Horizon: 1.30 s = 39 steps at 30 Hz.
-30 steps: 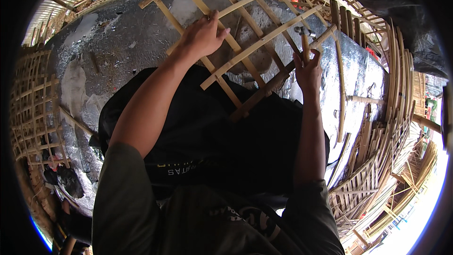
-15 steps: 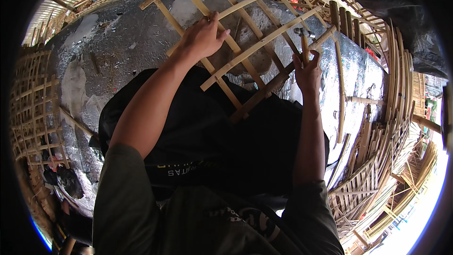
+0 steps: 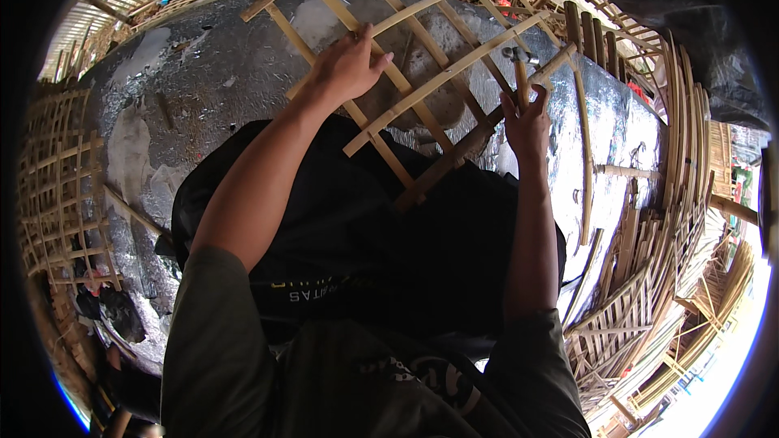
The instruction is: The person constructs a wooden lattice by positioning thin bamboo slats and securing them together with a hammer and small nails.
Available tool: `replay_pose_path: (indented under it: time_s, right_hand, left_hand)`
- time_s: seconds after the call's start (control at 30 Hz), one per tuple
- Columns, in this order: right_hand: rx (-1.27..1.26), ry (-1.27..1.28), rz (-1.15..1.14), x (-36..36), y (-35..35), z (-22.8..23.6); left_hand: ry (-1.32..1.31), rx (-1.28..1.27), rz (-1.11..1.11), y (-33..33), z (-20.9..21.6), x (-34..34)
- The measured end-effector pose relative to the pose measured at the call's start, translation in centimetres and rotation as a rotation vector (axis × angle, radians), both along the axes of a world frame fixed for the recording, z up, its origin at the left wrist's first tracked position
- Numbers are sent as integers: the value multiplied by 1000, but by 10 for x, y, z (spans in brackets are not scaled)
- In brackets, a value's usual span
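A lattice of crossed bamboo strips (image 3: 426, 96) lies slantwise before me, its near corner over the black cloth on my lap. My left hand (image 3: 347, 69) grips a strip near a crossing on its left side; the thumb points right, and some fingertips are hidden. In my right hand (image 3: 529, 130) is a hammer (image 3: 521, 73), held upright by its wooden handle with the metal head at the top. The hammer stands beside the thicker bamboo rod (image 3: 462, 151) that forms the lattice's near right edge.
Silvery sheeting (image 3: 195, 73) covers the surface beneath, with worn grey patches. A loose bamboo strip (image 3: 584, 162) lies right of the hammer. Stacks of bamboo strips (image 3: 677, 146) and woven panels (image 3: 625, 316) line the right. Another lattice (image 3: 57, 186) stands at the left.
My right hand and the hammer have shifted very slightly left. The left hand keeps its place on the lattice.
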State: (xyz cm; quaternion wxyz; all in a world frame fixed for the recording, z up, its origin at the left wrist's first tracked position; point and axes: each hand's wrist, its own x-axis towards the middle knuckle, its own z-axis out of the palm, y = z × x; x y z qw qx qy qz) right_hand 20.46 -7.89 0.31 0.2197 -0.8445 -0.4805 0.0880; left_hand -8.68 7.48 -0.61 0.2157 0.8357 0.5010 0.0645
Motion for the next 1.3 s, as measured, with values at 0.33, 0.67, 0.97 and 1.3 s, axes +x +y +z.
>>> replay_pose_path:
  time_s: [0.33,0.67,0.97,1.3]
  right_hand:
    - [25,-32,20,3,0,-5]
    - [-5,-11,0,3,0,-3]
    - [63,63,-92,8,2,5]
    - [67,99,0,41,-28,67]
  left_hand:
    - [-9,21,2,0,-2,0]
    - [-2,75,18,2,-1,0]
    - [-107,-35,153,4,25,1]
    - [-200,-117,264,-62,92,8]
